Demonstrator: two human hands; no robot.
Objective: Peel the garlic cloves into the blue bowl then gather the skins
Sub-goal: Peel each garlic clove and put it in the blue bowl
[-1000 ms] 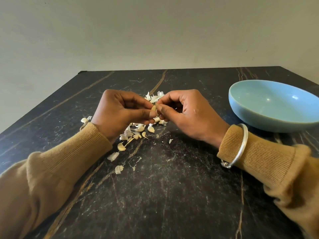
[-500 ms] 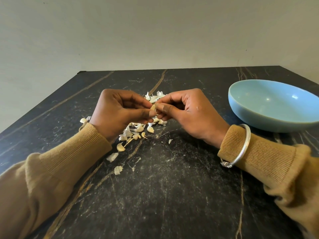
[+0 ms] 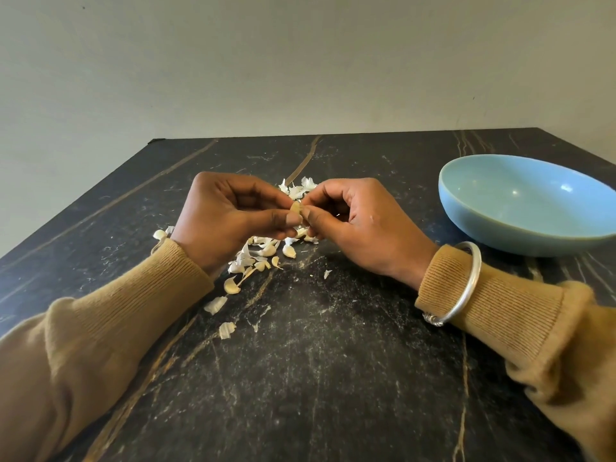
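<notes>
You have one garlic clove (image 3: 296, 208) pinched between both hands above the middle of the dark table (image 3: 316, 378). Your left hand (image 3: 230, 218) grips it from the left with thumb and curled fingers, and your right hand (image 3: 360, 225) pinches its right side, thumb tip against the skin. Only a small tan sliver shows between the thumbs. It looks roughly upright, but too much is hidden to be sure of its long axis. The blue bowl (image 3: 466, 235) sits well apart to the right of the grip, at about the same depth, so your right hand is the nearer one to carry the clove across once it is bare. No clove shows in the part of the bowl's inside that is visible. The loose skins (image 3: 296, 190) lie just beyond your fingers, and more skins and cloves (image 3: 263, 258) are scattered under and near your left wrist. Compared with half a second ago almost nothing has changed: both hands are still clamped on the clove in the same spot, and the bowl and the litter have not moved.
</notes>
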